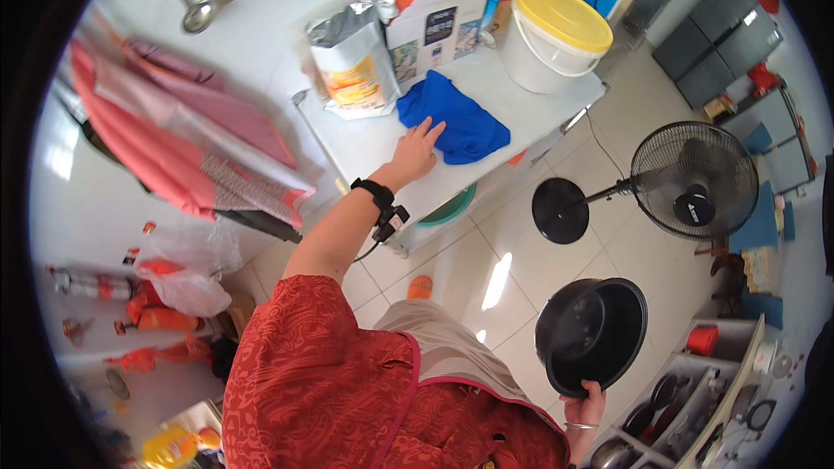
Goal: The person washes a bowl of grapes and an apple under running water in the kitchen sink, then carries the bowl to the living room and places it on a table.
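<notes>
My left hand (417, 146) reaches over the white table (358, 146), its fingertips at the near left edge of a crumpled blue cloth (456, 118); whether they press on it is hard to tell. A black strap with a small device circles that wrist. Low on the right, my right hand (586, 400) grips the rim of an empty-looking black inner pot (589, 335), tilted and held above the tiled floor. Behind the cloth stand a foil bag (355, 68), a white cardboard box (433, 39) with orange stuff in it and a white bucket (544, 62) with a yellow lid.
A black standing fan (694, 182) is on the floor to the right, its cable running towards the table. Pink aprons (189, 130) hang on the left wall. A teal basin (449, 208) sits under the table. Shelves with pans (642, 417) are at the lower right.
</notes>
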`<state>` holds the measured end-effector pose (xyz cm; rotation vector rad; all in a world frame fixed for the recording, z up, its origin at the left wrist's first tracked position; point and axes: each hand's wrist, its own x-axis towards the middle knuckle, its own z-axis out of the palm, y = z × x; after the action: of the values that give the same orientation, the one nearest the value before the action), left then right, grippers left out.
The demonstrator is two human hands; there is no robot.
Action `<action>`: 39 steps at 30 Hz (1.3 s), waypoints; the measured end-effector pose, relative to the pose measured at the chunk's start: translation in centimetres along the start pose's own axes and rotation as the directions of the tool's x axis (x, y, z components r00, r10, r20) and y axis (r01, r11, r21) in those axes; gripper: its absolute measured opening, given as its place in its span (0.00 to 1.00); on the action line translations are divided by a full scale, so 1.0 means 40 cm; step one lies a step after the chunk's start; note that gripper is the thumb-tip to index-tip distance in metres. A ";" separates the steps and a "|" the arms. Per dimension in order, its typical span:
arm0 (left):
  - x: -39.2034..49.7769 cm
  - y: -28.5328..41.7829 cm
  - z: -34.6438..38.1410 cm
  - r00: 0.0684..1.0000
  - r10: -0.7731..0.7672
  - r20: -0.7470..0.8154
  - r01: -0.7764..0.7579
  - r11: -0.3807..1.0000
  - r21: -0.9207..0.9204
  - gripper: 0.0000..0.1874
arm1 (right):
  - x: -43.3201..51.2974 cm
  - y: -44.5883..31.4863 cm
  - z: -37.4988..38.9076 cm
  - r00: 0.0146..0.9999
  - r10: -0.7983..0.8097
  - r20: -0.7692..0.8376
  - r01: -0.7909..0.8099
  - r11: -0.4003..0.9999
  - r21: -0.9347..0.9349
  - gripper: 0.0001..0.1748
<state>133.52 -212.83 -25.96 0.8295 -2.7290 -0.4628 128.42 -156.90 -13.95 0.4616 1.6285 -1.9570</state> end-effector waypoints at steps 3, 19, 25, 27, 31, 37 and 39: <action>0.093 -0.002 0.039 0.988 0.155 0.028 -0.157 0.964 0.215 0.42 | -0.009 -0.004 0.031 0.998 0.009 -0.068 -0.007 1.000 0.029 0.24; -0.008 0.189 -0.075 0.872 -0.079 0.483 0.454 -0.239 -0.858 0.22 | 0.199 -0.138 0.113 1.000 0.018 -0.011 -0.019 0.995 -0.096 0.21; -0.197 0.403 -0.153 0.893 0.242 0.381 0.441 -0.296 -0.847 0.28 | 0.278 -0.213 0.192 0.973 0.131 0.187 -0.142 0.989 0.045 0.14; -0.225 0.457 -0.163 0.819 0.374 0.435 0.420 0.126 -0.899 0.28 | 0.288 -0.226 0.222 0.963 0.165 0.211 -0.178 0.983 0.045 0.13; -0.225 0.548 -0.114 0.719 0.685 -0.122 -0.523 0.416 -0.744 0.28 | 0.282 -0.244 0.273 0.948 0.204 0.244 -0.207 0.978 -0.015 0.12; -0.184 0.582 -0.071 0.795 0.508 -0.333 -0.567 0.424 -0.706 0.27 | 0.213 -0.286 0.303 0.971 0.096 0.219 -0.045 0.973 -0.225 0.14; -0.168 0.590 -0.084 0.781 0.383 -0.494 -0.624 0.435 -0.649 0.27 | 0.184 -0.287 0.311 0.971 0.120 0.209 -0.068 0.968 -0.241 0.13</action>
<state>128.38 -191.15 -15.13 -0.1957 -1.9726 -1.1755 116.64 -169.08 -6.60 0.2156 1.6327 -1.6570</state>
